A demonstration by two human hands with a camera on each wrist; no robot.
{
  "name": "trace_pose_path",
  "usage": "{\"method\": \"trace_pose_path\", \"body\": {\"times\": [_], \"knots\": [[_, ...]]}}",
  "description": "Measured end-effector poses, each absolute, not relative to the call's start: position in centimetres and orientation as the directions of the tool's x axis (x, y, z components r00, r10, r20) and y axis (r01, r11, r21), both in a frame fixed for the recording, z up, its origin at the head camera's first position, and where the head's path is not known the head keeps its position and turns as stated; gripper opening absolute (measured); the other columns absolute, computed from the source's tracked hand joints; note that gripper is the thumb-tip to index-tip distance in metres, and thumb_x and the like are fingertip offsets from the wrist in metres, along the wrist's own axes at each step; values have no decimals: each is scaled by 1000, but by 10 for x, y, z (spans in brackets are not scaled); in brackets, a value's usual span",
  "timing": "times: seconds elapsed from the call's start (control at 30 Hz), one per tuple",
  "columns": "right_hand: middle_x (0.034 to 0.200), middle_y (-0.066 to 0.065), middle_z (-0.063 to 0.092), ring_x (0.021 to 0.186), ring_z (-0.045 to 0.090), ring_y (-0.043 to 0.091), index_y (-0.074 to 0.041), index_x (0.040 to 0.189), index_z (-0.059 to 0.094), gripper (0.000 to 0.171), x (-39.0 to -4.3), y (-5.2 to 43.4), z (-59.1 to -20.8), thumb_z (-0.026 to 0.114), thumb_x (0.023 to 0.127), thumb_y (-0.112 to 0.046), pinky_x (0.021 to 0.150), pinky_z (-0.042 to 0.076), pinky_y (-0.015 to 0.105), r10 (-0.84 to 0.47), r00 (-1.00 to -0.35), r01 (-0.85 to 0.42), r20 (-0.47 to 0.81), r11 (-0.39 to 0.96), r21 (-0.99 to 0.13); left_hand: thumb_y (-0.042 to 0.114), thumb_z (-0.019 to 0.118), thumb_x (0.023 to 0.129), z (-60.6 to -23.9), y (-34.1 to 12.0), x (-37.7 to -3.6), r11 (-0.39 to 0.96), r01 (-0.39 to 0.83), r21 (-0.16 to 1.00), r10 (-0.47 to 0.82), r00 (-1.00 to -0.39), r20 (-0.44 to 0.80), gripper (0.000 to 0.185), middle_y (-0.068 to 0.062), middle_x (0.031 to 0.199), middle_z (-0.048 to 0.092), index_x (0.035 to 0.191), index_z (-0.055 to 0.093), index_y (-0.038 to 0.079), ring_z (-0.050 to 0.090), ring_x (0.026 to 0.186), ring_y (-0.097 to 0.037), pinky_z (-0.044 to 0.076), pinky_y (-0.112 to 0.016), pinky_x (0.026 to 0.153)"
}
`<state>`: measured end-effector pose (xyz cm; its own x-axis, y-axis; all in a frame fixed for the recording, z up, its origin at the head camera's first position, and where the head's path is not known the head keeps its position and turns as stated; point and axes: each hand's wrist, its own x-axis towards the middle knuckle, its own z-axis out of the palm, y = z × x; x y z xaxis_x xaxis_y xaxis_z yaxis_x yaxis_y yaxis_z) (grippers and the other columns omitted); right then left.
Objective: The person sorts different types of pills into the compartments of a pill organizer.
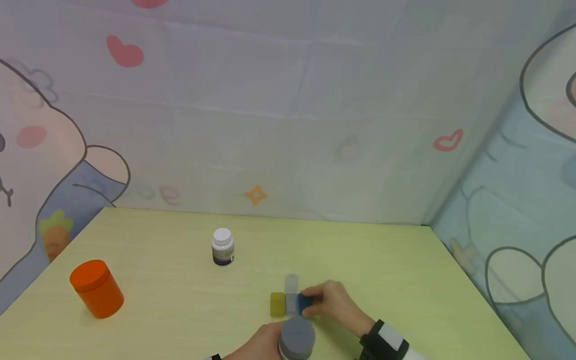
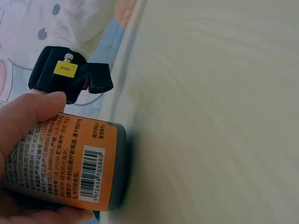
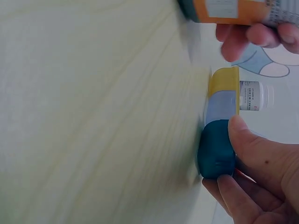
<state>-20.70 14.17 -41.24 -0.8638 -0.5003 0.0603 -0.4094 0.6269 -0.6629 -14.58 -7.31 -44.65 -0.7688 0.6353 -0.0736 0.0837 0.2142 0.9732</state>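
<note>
A small pill box point(image 1: 288, 302) lies on the table with a yellow point(image 1: 277, 304), a pale point(image 1: 291, 301) and a blue compartment point(image 3: 216, 149) in a row. A clear lid point(image 1: 291, 282) stands up behind the pale one. My right hand point(image 1: 311, 303) pinches the blue end, thumb point(image 3: 239, 129) on top and fingers below. Just in front of the box, my left hand point(image 1: 257, 346) grips an orange-labelled bottle point(image 2: 70, 163) with a grey cap point(image 1: 296, 336), held above the table near its front edge.
A white-capped pill bottle point(image 1: 222, 246) stands mid-table behind the box. An orange jar point(image 1: 96, 289) stands at the left. The pale green table point(image 1: 387, 270) is walled by cartoon-print cloth at the back and both sides.
</note>
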Motion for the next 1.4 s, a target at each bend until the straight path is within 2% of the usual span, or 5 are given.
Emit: {"method": "trace_pose_path", "body": {"times": [0.4, 0.6, 0.77, 1.07, 1.4], "knots": [[128, 32, 64, 107, 69, 44, 11, 131, 62, 59, -199, 145, -401, 81, 87, -23, 87, 59, 43, -528, -846, -439, 78, 607, -663, 26, 79, 88, -443, -75, -141, 189, 78, 979, 675, -735, -71, 33, 14, 104, 69, 118, 67, 19, 62, 97, 1, 48, -19, 88], [153, 36, 38, 141, 44, 43, 11, 151, 35, 69, -172, 151, -392, 47, 107, -41, 108, 46, 27, -650, -746, -430, 149, 297, -853, 26, 80, 87, -441, -75, -136, 196, 60, 979, 647, -758, -83, 32, 14, 105, 71, 117, 69, 24, 62, 98, 0, 48, -20, 87], [169, 17, 19, 155, 16, 28, -10, 163, 17, 99, -158, 148, -417, 45, 93, -74, 121, 29, 40, -768, -636, -288, 78, 142, -947, 25, 76, 91, -440, -76, -135, 136, 63, 989, 672, -739, -45, 35, 11, 112, 70, 124, 66, 20, 62, 102, 0, 47, -18, 90], [162, 11, 40, 144, 34, -2, -5, 159, 31, 81, -151, 133, -448, 76, 92, -17, 109, 31, 13, -692, -700, -303, 176, 65, -951, 16, 70, 95, -445, -72, -135, -12, 141, 990, 747, -657, 103, 39, -14, 122, 68, 131, 61, 4, 59, 107, 5, 46, -16, 96], [151, -14, 53, 142, 41, -3, 5, 153, 38, 68, -143, 120, -423, 70, 97, -17, 111, 34, 15, -739, -613, -233, 280, -169, -958, 14, 66, 96, -454, -70, -142, -259, 110, 960, 785, -554, 275, 49, -20, 105, 67, 125, 49, -22, 59, 100, 6, 48, -16, 93]]}}
